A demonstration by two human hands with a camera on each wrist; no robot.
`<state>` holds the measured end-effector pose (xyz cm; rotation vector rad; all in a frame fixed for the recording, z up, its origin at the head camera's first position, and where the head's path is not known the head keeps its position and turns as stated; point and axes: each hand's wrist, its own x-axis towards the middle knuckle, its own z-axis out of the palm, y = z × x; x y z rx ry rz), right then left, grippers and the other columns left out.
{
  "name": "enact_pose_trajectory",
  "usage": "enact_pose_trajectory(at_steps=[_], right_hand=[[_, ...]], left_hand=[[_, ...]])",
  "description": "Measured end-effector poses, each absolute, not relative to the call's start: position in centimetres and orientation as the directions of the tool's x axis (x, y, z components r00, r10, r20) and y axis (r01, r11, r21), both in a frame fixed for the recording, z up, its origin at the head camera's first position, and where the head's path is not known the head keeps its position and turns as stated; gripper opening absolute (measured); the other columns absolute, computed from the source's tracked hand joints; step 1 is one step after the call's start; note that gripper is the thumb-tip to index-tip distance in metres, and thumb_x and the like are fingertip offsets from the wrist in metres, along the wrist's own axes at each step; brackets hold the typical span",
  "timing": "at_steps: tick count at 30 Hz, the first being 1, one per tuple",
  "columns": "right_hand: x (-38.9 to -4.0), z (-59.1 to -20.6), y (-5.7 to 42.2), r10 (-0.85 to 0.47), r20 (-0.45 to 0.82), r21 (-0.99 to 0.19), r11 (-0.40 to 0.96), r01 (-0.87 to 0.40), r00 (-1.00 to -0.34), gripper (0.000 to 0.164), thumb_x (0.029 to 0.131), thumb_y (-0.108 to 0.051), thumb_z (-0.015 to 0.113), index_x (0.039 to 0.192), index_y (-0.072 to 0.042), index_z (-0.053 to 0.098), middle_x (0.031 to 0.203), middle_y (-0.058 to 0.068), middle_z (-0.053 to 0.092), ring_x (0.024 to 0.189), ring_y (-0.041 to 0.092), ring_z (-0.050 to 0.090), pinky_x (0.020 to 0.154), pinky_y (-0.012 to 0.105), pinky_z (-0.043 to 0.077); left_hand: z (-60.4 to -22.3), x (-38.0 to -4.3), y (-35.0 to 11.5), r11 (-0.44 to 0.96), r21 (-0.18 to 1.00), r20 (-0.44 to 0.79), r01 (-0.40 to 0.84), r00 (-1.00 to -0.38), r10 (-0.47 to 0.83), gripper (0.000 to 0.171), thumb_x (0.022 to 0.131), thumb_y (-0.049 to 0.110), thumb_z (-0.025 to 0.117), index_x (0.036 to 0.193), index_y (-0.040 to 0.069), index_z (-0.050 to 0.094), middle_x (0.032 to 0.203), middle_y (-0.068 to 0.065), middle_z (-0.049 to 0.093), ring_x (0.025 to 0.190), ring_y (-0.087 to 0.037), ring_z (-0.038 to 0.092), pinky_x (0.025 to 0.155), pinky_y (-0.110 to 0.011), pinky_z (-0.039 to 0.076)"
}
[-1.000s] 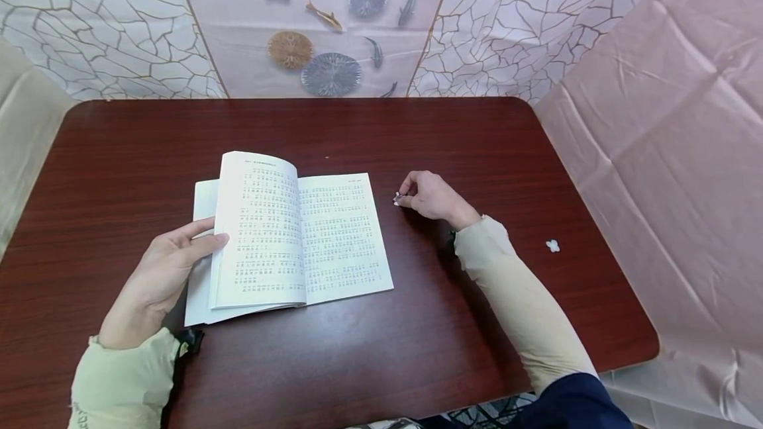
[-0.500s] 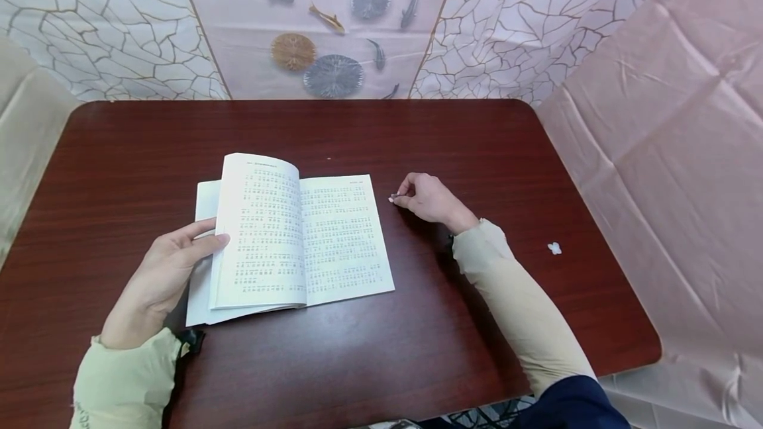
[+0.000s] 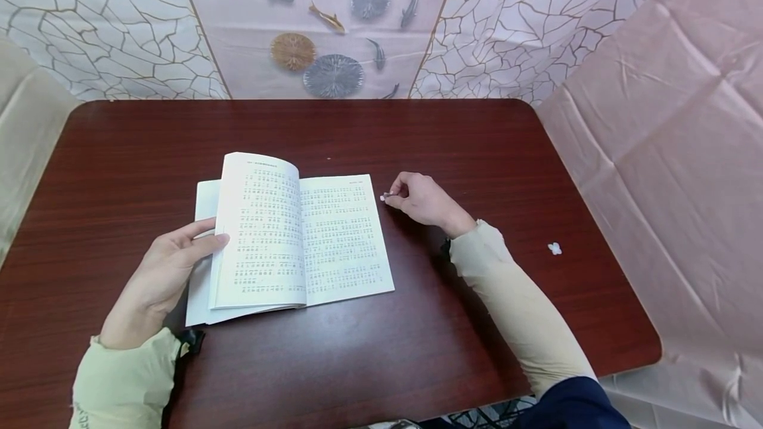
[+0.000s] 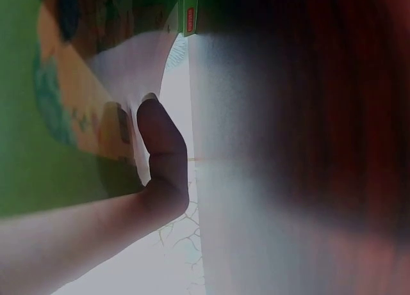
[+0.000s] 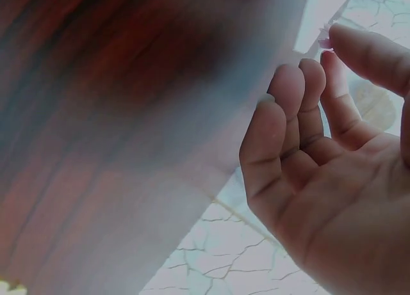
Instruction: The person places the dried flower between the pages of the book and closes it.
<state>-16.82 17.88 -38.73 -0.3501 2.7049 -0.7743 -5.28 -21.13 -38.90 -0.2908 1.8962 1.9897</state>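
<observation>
An open book (image 3: 346, 237) with printed text lies on the table, its left-hand stack of pages raised. My left hand (image 3: 169, 260) grips those pages at their outer edge, thumb on top and fingers behind. The left wrist view has the book's green cover (image 4: 57, 173) close up, with the left hand (image 4: 168, 157) at the pages. Just right of the book, my right hand (image 3: 426, 200) pinches a small pale flower-shaped piece (image 3: 383, 197) between thumb and index finger. That piece (image 5: 327, 42) looks pinkish in the right wrist view, where the right hand's (image 5: 339, 180) other fingers are loosely bent.
A white four-petal flower-shaped piece (image 3: 555, 248) lies on the dark red-brown table (image 3: 357, 363) toward the right edge. Patterned cloth (image 3: 489, 32) hangs behind the table, and pink cloth (image 3: 667, 151) hangs along its right side.
My right hand has moved a little left, bringing the small flower-shaped piece closer to the book's right edge. The left hand keeps its hold on the pages.
</observation>
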Motion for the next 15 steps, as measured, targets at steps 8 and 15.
enact_pose_trajectory(at_steps=[8,15], right_hand=[[-15.6,-38.1,15.7,-0.392,-0.19,-0.542,0.806,-0.237,-0.9,0.013,0.093,-0.022,0.067,0.092,-0.012,0.06,0.079,0.002,0.059,0.065,0.017,0.049,0.06,0.028,0.039],[-14.5,-37.8,13.9,-0.442,-0.211,-0.512,0.81,-0.286,-0.872,0.011,0.093,-0.021,0.068,0.09,-0.013,0.061,0.077,0.002,0.057,0.06,0.016,0.046,0.052,0.027,0.035]], left_hand=[[-38.9,-5.3,-21.2,-0.006,0.915,-0.4,-0.404,-0.908,0.128,0.063,0.093,0.025,0.069,0.142,-0.001,0.039,0.096,0.008,0.072,0.089,-0.006,0.065,0.073,-0.023,0.048],[-39.2,-5.3,-21.2,-0.028,0.924,-0.376,-0.382,-0.917,0.134,0.051,0.093,0.023,0.069,0.135,0.003,0.047,0.096,0.007,0.073,0.088,-0.006,0.066,0.07,-0.024,0.049]])
